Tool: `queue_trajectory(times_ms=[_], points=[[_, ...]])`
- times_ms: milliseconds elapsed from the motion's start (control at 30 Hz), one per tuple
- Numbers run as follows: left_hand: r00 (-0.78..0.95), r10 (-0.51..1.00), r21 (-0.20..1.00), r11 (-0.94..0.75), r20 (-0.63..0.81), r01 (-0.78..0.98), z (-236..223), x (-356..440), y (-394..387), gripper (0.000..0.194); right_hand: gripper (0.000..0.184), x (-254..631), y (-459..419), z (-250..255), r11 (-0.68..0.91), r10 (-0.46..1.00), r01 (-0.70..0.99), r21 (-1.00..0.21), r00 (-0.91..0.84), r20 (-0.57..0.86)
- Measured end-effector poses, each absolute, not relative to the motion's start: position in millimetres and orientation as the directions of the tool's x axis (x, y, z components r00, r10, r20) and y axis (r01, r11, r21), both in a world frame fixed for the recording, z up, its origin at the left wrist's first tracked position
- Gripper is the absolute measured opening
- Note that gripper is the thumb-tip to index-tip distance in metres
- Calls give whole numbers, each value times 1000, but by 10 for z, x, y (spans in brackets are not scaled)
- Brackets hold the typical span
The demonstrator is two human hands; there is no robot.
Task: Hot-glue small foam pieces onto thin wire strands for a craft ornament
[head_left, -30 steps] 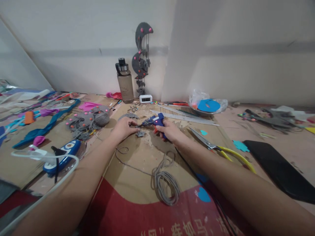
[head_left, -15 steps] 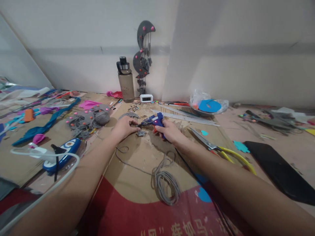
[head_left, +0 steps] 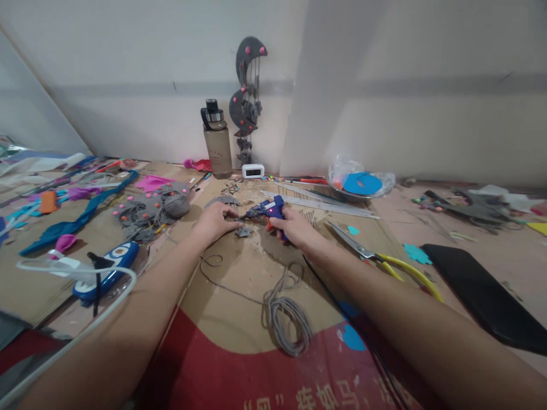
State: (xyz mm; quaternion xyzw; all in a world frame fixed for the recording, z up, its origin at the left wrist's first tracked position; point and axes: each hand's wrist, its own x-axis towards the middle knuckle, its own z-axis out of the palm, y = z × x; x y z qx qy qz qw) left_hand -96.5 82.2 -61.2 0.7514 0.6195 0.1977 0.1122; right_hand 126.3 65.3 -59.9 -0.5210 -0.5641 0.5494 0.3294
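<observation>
My right hand point(head_left: 294, 223) is wrapped round a blue glue gun point(head_left: 273, 208) with a red light and an orange trigger. Its nozzle points left, close to the fingertips of my left hand point(head_left: 216, 221). Those fingers are pinched together, and what is between them is too small to make out. Just below the nozzle lies a small grey felt piece point(head_left: 244, 232). Behind my left hand, a grey felt shape point(head_left: 226, 201) is partly hidden. A loose coil of grey cord point(head_left: 293, 327) lies nearer me, one strand running towards my left wrist.
Yellow-handled scissors point(head_left: 367, 253) and a black phone point(head_left: 482, 296) lie at right. At left are decorated grey felt with yarn point(head_left: 149, 208) and a blue case point(head_left: 106, 272) with a white cable. A bottle point(head_left: 217, 149), small clock point(head_left: 253, 171) and dish point(head_left: 361, 196) stand behind.
The view has shifted very slightly. Both hands and the glue gun keep nearly the same position.
</observation>
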Motion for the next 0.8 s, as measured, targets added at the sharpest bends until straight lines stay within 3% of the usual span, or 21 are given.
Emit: queue_trajectory(times_ms=[400, 800], points=[[173, 972, 419, -224, 156, 880, -623, -978, 835, 34, 6, 1291, 591, -527, -198, 940, 182, -963, -242, -239], [165, 971, 417, -225, 175, 881, -617, -973, 817, 33, 8, 1303, 574, -484, -213, 936, 257, -942, -224, -273]])
